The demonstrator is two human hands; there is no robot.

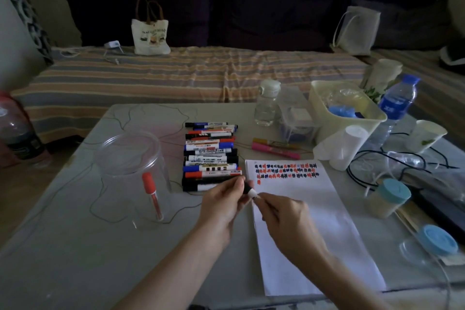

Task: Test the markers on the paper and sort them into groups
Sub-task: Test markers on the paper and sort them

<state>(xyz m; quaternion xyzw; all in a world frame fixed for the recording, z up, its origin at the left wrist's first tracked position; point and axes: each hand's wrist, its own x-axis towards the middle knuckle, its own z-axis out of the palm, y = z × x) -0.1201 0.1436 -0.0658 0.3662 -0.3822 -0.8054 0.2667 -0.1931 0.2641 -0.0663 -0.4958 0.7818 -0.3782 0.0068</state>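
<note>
A white sheet of paper [309, 229] lies on the table, with rows of red, blue and black test marks [286, 171] near its top. Left of it several whiteboard markers [211, 156] lie stacked in a column. My left hand [224, 204] and my right hand [284, 216] meet over the paper's left edge, both gripping one black-and-white marker [250, 191]: the left holds its black end, the right its white barrel. A clear plastic jar [136, 171] stands to the left with a single red marker [152, 194] inside. A yellow and a pink marker [275, 149] lie above the paper.
A cream bin [324, 118], water bottles [396, 106], a clear bottle [266, 103], white paper cups [347, 148], blue-lidded jars [391, 196], a blue lid [440, 240] and black cables [392, 166] crowd the table's right side. A striped sofa [176, 70] with tote bags lies beyond.
</note>
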